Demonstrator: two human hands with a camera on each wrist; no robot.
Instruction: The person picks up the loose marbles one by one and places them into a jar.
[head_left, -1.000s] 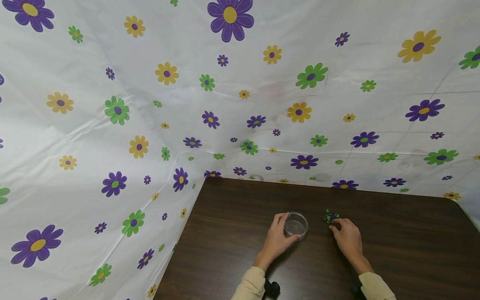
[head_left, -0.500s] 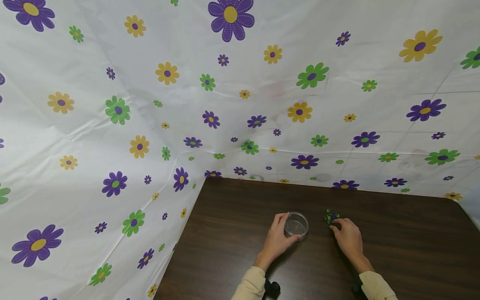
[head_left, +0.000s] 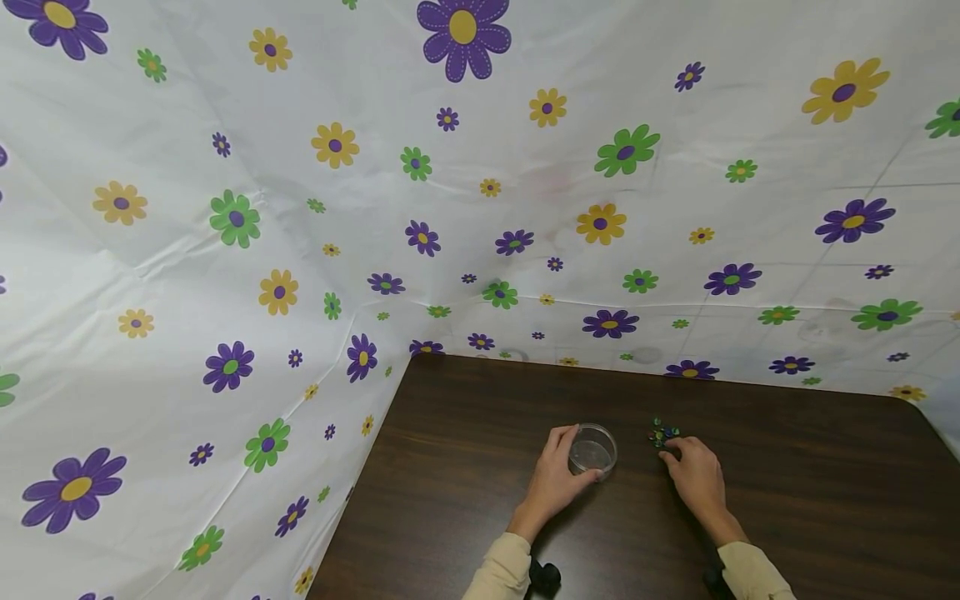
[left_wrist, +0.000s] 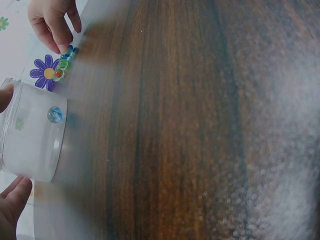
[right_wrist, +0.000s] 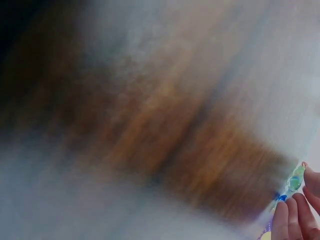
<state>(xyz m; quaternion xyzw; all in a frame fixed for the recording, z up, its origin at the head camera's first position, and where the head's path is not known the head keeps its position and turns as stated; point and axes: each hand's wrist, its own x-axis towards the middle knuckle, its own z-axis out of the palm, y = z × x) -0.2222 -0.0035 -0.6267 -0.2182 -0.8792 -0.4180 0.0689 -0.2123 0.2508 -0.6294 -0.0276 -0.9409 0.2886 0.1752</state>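
On the counter (head_left: 450, 467), the left hand (head_left: 553, 477) gripped the jar (head_left: 592, 452) while the right hand (head_left: 697, 477), its grasp impossible to tell, was at the marbles (head_left: 660, 434) farther right, apparently picking, which called for a careful pinch.

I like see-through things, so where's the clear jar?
In the head view, the clear jar sits low, right of centre, gripped by the left hand, with the marbles to its right.

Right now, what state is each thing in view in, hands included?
Clear jar: upright, lidless, a blue marble showing through its wall
Loose marbles: clustered on the table
Left hand: gripping the clear jar
Right hand: at the loose marbles, grip unclear
Flowered sheet: hung, creased
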